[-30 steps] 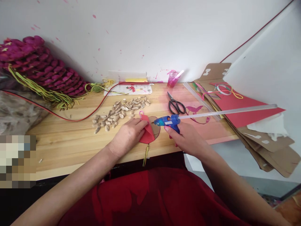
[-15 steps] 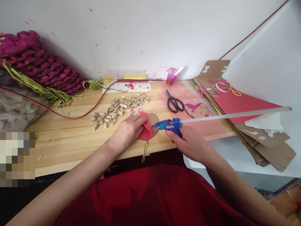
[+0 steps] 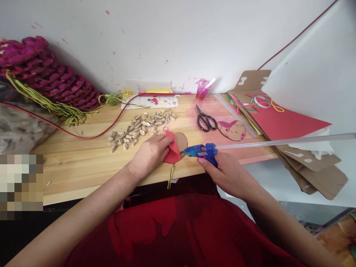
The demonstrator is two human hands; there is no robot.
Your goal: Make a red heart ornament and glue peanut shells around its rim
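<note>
My left hand [image 3: 152,152] pinches a piece of red paper [image 3: 172,151], folding its right part back from a cardboard heart [image 3: 181,141] beneath it. A pink loop sticks out above the paper, and a yellow-green tassel [image 3: 171,176] hangs from the lower tip over the table edge. In my right hand [image 3: 226,171] is a blue hot glue gun [image 3: 200,150], a long clear glue stick [image 3: 280,142] jutting from its back. Its nozzle points left at the bare lower cardboard beside the paper's folded edge; whether it touches is too small to tell.
Peanuts [image 3: 139,129] lie scattered behind my left hand. Black-handled scissors [image 3: 206,119], a pink-stained cardboard heart [image 3: 232,129] and a pink cup [image 3: 202,89] are farther right. A red cord [image 3: 111,126] crosses the left side. Cardboard and red paper [image 3: 289,120] stack at right.
The glue gun in my right hand has shifted slightly right and down, its nozzle lower along the cardboard. My left hand keeps hold of the red paper.
</note>
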